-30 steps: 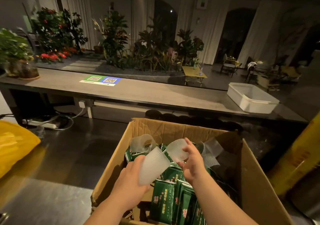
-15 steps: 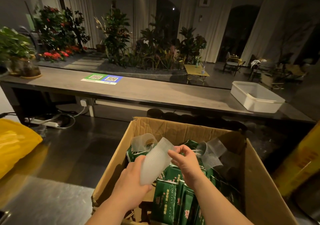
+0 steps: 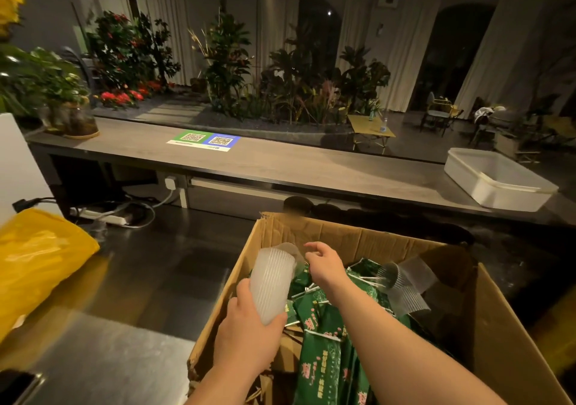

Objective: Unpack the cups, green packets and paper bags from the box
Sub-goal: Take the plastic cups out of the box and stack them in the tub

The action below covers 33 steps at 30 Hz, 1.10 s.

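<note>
Gripping stacked cups (image 3: pixel 271 283) over the box (image 3: pixel 498 326): left hand (image 3: pixel 246 339), right hand (image 3: pixel 324 264) alongside.

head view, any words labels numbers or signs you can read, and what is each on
Nothing reads clearly enough to quote.
Sign on the counter: two QR codes, green half and blue half; small print below too small to read.
Green packets in the box: vertical pale characters, too blurred to read.
Stack of cups: no print visible.
</note>
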### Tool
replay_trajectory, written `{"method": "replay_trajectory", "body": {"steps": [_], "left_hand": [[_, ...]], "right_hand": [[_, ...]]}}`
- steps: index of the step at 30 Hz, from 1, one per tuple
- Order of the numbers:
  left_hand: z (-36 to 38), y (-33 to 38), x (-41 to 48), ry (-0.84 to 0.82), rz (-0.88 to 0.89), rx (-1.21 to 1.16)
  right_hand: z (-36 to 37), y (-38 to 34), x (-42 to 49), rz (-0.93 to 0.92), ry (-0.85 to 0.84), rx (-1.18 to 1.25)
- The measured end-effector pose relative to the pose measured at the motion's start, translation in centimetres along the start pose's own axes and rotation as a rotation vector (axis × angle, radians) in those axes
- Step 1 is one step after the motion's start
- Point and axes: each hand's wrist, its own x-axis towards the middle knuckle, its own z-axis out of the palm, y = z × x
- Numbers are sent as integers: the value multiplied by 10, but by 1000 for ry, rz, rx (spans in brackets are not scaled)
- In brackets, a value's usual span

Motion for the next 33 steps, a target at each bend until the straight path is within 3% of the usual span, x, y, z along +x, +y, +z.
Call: {"method": "replay_trajectory", "body": {"steps": [8, 10, 14, 19, 22, 26, 30, 33], "left_hand": [[-3, 0, -1, -4, -16, 70], [-5, 0, -1, -11, -9, 67], [-5, -1, -2, -19, 13, 57], [-4, 1, 0, -104, 68, 51], [-4, 4, -2, -149, 118, 40], [-7, 6, -5, -198, 157, 15], [-7, 9, -8, -249, 218, -14], [-7, 12, -10, -301, 239, -31]], "right_hand": [[31, -10, 27, 260, -277, 223], [33, -6, 29, 289, -168, 387], [17, 2, 28, 383, 248, 697], [-13, 11, 15, 322, 311, 574], [-37, 14, 6, 272, 229, 712], [-65, 19, -8, 287, -46, 863], [-75, 19, -22, 303, -194, 684], [-76, 19, -26, 180, -307, 523]]}}
